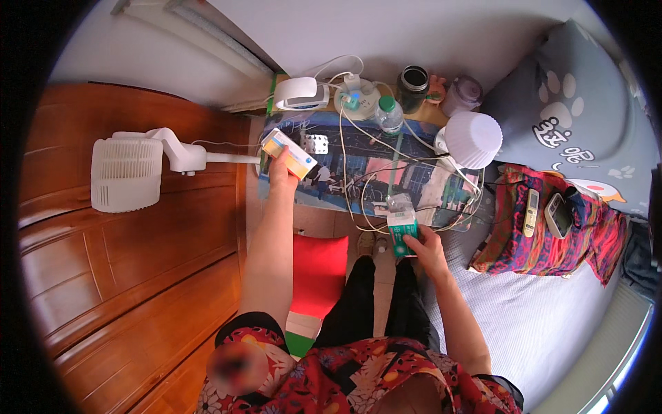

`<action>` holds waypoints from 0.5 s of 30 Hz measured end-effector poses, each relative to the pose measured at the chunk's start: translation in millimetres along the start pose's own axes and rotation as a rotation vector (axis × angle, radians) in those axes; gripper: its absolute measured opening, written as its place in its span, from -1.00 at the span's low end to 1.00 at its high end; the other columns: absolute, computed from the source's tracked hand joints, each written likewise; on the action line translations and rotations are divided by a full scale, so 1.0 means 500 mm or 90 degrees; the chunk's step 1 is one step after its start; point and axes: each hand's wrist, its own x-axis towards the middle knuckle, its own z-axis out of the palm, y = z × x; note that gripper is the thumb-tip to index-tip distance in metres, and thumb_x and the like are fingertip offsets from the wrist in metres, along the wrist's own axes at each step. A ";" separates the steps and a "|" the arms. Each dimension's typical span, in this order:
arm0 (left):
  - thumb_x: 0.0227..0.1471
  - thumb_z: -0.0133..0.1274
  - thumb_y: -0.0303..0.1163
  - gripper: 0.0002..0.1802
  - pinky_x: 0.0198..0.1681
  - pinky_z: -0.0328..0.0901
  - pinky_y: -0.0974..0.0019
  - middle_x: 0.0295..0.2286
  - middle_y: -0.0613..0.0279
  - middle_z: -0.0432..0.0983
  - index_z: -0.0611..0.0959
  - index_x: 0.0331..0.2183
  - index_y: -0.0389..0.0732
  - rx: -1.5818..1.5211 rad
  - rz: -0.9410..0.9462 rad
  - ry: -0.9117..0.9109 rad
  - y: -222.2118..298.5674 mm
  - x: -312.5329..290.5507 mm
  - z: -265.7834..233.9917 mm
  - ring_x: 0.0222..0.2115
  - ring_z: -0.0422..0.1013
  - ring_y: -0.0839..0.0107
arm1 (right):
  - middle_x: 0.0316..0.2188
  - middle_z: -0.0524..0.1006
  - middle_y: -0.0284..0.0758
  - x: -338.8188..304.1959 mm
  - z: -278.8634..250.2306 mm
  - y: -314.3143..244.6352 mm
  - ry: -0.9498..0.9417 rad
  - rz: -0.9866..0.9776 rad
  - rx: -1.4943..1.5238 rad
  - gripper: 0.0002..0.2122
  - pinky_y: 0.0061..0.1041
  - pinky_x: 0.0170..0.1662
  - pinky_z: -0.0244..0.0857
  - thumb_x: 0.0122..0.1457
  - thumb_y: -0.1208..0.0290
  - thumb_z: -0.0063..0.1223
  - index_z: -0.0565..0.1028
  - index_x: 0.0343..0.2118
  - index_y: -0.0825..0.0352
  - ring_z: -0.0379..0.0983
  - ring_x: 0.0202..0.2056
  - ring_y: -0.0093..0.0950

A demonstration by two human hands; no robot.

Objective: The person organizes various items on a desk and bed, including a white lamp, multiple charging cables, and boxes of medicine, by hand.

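Boxes, 2, both held.
Yellow box [298, 160]: gripped in left hand [284, 171], above desk [324, 196], toward its left edge.
Green box [398, 231]: pinched by right hand [427, 250], at front edge.
Done, by judgement: 2 of 2 in hand.
Outstanding: neither set down; contents, cannot tell.
Bottle [389, 119]: near far edge, unheld.

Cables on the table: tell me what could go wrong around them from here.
The right hand holds the green-and-white box close to the loose cables looping near the front edge of the table; it might snag one and tug whatever it is connected to.

The clear bottle with a green cap is close beside the round white power strip; a pulled cable could knock it over, and a leak might wet the sockets.
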 end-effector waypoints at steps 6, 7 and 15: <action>0.04 0.00 -0.33 -0.41 0.02 0.22 0.04 0.01 0.15 0.30 0.25 0.10 -0.19 0.006 -0.127 -0.313 -0.005 -0.167 -0.008 0.02 0.25 0.20 | -0.45 0.51 -0.34 0.043 0.066 -0.040 0.047 -0.106 0.018 -0.66 -0.58 -0.36 0.28 -0.04 0.44 0.17 0.44 -0.20 0.49 0.38 -0.42 -0.63; 0.03 -0.02 -0.33 -0.39 0.02 0.23 0.05 0.04 0.12 0.26 0.22 0.11 -0.20 0.022 -0.137 -0.352 -0.003 -0.225 0.000 0.04 0.23 0.22 | -0.48 0.50 -0.35 0.043 0.083 -0.053 0.070 -0.104 -0.014 -0.68 -0.60 -0.39 0.26 -0.07 0.45 0.19 0.45 -0.23 0.49 0.36 -0.45 -0.65; -0.10 0.13 -0.42 -0.39 0.01 0.23 0.19 -0.14 0.21 0.38 0.30 0.01 -0.22 -0.092 -0.125 -0.330 -0.049 -0.393 0.006 -0.09 0.33 0.32 | -0.50 0.49 -0.38 0.019 0.193 -0.129 0.114 -0.170 -0.049 -0.71 -0.65 -0.41 0.28 -0.17 0.53 0.24 0.49 -0.32 0.44 0.36 -0.48 -0.67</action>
